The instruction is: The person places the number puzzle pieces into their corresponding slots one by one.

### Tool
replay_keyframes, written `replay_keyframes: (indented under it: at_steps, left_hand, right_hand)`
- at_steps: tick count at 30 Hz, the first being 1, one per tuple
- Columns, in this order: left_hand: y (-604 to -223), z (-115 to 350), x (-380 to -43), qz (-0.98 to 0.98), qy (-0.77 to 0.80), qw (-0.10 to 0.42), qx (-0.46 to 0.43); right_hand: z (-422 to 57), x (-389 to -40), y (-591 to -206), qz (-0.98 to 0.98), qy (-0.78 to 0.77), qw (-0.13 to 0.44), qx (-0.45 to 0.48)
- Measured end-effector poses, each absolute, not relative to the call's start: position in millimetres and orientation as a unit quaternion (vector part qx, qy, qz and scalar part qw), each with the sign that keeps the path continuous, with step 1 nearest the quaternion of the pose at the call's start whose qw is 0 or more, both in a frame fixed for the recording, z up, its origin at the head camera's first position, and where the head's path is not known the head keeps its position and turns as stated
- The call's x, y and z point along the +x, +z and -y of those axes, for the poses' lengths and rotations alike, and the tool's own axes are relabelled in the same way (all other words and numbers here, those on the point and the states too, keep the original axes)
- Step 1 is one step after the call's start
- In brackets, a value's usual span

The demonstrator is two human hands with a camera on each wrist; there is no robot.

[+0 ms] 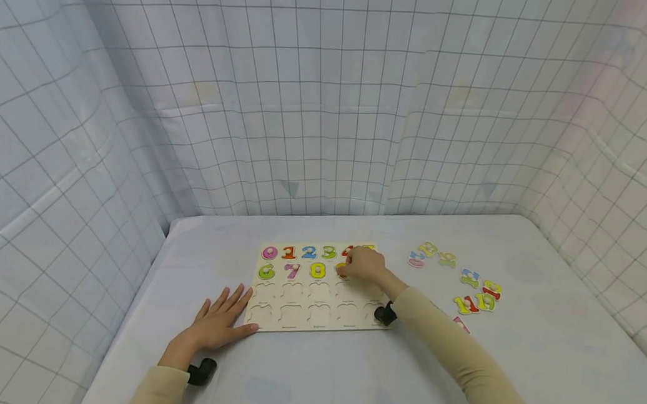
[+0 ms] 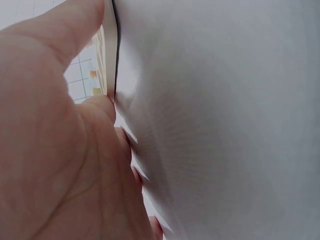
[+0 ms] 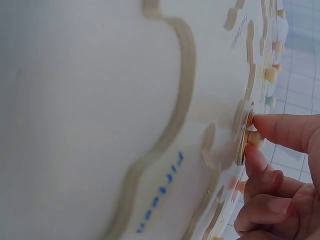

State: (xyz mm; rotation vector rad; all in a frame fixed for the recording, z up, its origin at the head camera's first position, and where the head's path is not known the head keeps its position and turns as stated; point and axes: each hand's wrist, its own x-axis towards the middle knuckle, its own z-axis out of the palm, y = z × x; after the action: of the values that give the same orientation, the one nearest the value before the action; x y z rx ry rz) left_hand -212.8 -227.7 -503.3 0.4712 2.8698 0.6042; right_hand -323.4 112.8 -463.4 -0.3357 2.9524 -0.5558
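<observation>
A pale wooden number puzzle board (image 1: 303,329) lies on the white table. Coloured number pieces with knobs fill its top row, and the green six (image 1: 266,272), purple seven (image 1: 292,270) and yellow eight (image 1: 317,270) sit in the second. My right hand (image 1: 365,264) pinches an orange number piece (image 3: 244,148) beside the eight, thumb and forefinger at its face around the knob; its digit is mostly covered. The two lower rows show bare recesses. Fingers spread, my left hand (image 1: 216,323) rests flat on the table, its thumb and forefinger touching the board's left edge.
Several loose number pieces lie right of the board, among them a blue-green one (image 1: 470,277) and a yellow-red eleven (image 1: 466,305). A pink piece (image 1: 461,324) is partly hidden by the right sleeve (image 1: 454,352). Gridded white cloth (image 1: 328,133) hangs behind the table and at both sides.
</observation>
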Motion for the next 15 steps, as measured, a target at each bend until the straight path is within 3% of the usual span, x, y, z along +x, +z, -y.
replay_keyframes:
  at_steps: [15]
  left_hand:
    - [-490, 223, -208, -0.959, 0.21, 0.1, 0.159]
  right_hand:
    - [-115, -323, -466, -0.973, -0.197, 0.061, -0.108]
